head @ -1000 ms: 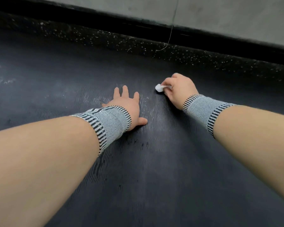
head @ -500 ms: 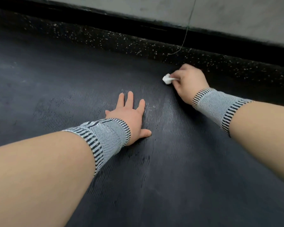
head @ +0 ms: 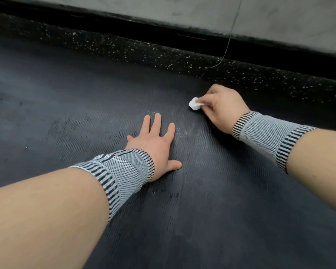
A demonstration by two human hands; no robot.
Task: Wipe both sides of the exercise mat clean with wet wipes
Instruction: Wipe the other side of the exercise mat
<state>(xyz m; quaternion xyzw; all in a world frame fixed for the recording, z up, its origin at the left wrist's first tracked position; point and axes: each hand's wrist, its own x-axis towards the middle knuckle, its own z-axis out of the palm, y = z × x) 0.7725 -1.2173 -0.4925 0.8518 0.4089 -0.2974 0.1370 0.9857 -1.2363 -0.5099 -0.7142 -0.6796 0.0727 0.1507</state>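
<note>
Wipe [head: 195, 103] slid nearer, gripped by right hand [head: 221, 107], on mat [head: 202, 210].

wet wipe [head: 194, 103]: partly hidden under right hand [head: 224, 108] | mat [head: 202, 220]: cut off at edges

A speckled black floor strip [head: 163, 53] borders a grey wall [head: 279, 18], where perhaps a thin cord [head: 233, 26] hangs.

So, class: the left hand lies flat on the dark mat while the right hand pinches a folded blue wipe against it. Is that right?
Not quite. The head view shows the wet wipe is white, not blue. The rest holds: the left hand lies flat on the mat, and the right hand pinches the folded wipe against it.
</note>
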